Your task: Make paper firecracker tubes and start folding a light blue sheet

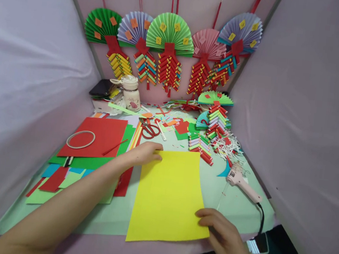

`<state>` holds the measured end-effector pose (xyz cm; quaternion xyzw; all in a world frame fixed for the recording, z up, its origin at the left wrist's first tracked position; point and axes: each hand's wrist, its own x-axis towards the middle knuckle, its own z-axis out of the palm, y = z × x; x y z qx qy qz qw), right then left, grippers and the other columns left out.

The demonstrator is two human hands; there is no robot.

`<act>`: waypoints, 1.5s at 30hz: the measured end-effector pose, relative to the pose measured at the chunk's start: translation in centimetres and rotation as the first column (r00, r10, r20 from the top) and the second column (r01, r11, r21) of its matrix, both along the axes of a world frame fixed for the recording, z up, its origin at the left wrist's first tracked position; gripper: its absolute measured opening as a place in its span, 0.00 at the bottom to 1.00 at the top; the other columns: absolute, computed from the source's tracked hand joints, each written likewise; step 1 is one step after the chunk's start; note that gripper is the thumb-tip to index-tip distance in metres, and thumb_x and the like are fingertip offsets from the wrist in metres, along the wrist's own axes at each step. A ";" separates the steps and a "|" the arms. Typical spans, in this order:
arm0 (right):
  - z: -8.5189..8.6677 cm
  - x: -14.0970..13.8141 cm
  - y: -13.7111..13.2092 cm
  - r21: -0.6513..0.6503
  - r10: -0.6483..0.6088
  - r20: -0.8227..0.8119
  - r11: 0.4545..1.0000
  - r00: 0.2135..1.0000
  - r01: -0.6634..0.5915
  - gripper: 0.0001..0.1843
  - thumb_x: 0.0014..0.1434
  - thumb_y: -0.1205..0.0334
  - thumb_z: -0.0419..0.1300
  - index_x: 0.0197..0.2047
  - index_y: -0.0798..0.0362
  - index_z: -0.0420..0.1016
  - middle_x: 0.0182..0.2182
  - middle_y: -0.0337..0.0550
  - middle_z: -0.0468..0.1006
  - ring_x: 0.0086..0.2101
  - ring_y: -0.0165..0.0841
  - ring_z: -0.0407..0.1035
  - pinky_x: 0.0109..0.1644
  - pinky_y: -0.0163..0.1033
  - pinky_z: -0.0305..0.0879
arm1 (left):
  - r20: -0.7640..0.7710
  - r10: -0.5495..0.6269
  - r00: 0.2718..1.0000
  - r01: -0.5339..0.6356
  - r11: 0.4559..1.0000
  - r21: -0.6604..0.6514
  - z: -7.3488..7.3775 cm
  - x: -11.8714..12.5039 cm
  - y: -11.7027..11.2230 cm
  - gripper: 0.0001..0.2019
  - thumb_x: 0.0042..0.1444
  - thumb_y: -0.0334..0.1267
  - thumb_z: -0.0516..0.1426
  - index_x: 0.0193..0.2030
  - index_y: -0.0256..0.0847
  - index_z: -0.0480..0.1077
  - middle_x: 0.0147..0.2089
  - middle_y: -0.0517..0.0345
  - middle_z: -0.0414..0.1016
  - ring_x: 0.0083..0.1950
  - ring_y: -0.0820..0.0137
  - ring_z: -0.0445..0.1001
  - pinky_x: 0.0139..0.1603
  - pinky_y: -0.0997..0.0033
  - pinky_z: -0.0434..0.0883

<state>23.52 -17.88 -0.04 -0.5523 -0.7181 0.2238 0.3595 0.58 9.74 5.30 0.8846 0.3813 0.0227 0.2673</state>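
A plain yellow sheet of paper (170, 195) lies in front of me at the near edge of the table, its lower edge reaching past the green cover. My left hand (147, 153) grips its upper left corner, fingers on top. At the lower right corner, my right hand (219, 229) pinches the paper between thumb and fingers, the thumb mostly hidden. Beyond the left hand lie red-handled scissors (150, 130). To the right of the sheet rests a pale pink hot glue gun (244, 184) with a black cord.
Red card (98, 135) with a white ring (80, 139) tops a stack of coloured paper at left. A lidded bottle (131, 94) stands at the back. Firecracker-like paper rolls (200, 146) and shredded strips (231, 146) lie at right. Folded paper fans (171, 32) hang on the back wall.
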 end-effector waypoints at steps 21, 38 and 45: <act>-1.1 -0.2 5.0 0.134 -0.148 0.260 0.984 0.954 0.116 0.13 0.60 0.73 0.53 0.44 0.49 0.73 0.46 0.46 0.75 0.48 0.41 0.67 0.52 0.53 0.67 | 0.172 0.076 0.982 -0.098 0.987 0.127 -2.9 -7.2 -14.0 0.28 0.50 0.53 0.62 0.57 0.48 0.68 0.63 0.48 0.66 0.64 0.51 0.62 0.63 0.51 0.59; -0.9 -2.4 5.0 0.194 -0.140 0.358 0.978 0.923 0.073 0.06 0.64 0.62 0.57 0.42 0.47 0.76 0.40 0.40 0.78 0.43 0.34 0.67 0.49 0.46 0.53 | 0.298 -0.022 0.954 -0.149 0.830 0.538 -6.7 -7.1 -15.8 0.07 0.61 0.34 0.55 0.44 0.40 0.74 0.50 0.51 0.78 0.57 0.58 0.72 0.53 0.54 0.72; -1.1 -2.3 5.2 0.088 -0.142 0.265 0.989 0.954 0.123 0.06 0.63 0.59 0.59 0.39 0.48 0.78 0.39 0.41 0.77 0.42 0.34 0.67 0.49 0.45 0.53 | 0.227 0.025 0.974 -0.136 0.863 0.486 -6.0 -6.6 -16.0 0.08 0.63 0.34 0.53 0.43 0.40 0.73 0.51 0.52 0.77 0.59 0.59 0.70 0.57 0.53 0.66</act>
